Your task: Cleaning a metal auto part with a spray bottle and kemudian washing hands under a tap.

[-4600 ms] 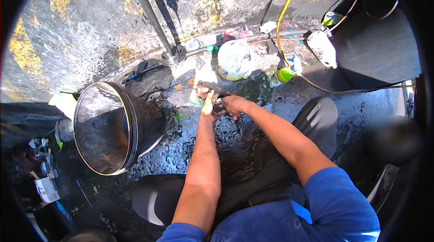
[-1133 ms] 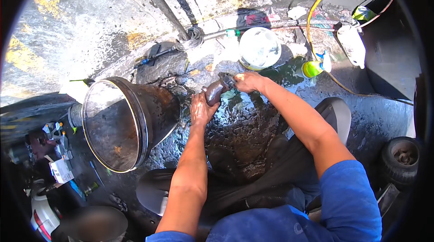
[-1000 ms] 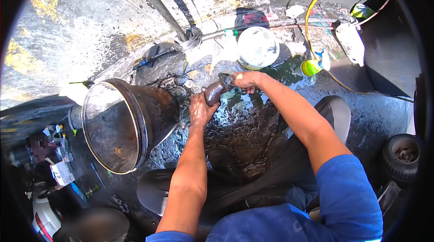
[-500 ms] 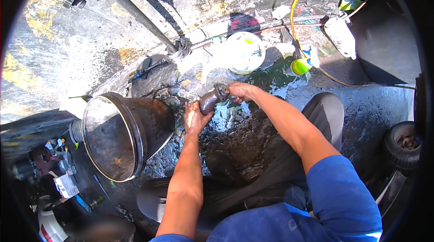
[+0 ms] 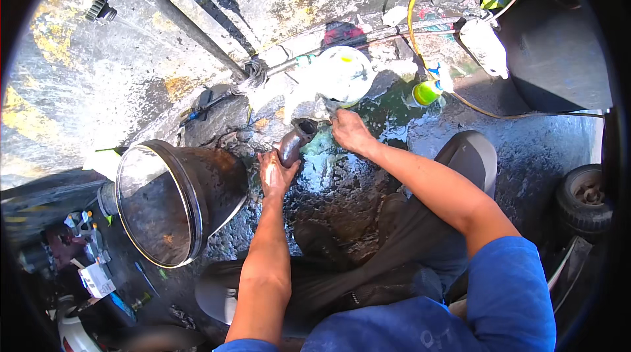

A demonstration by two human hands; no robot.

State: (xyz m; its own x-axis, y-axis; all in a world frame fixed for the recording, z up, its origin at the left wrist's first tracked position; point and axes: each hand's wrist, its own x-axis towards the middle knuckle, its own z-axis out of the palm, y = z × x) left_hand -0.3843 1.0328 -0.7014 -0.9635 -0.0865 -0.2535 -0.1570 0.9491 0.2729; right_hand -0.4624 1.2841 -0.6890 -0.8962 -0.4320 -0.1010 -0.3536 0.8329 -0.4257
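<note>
My left hand (image 5: pixel 276 173) is wrapped round a dark brown elbow pipe (image 5: pixel 289 146), curved and wet-looking. The pipe's flanged open end (image 5: pixel 305 127) points up and away from me, its bore showing dark. To the right of it, my right hand (image 5: pixel 350 130) is closed, apart from the pipe. A small greyish piece (image 5: pixel 330 107) juts from its fingertips, too unclear to name. Those fingertips are at the near rim of a white bucket (image 5: pixel 343 77) that is partly washed out by glare.
A large dark metal cone-shaped vessel (image 5: pixel 197 194) lies left of my left forearm. A spray bottle with green liquid (image 5: pixel 427 92) stands right of the bucket, beside a yellow hose (image 5: pixel 414 17). A standing metal pipe (image 5: pixel 184 20) is far left; a small wheel (image 5: pixel 585 201) is at right.
My right hand has left the pipe's flanged end and moved to the bucket's near rim. The left hand still holds the pipe; its bore is now uncovered. The whole view has shifted slightly.
</note>
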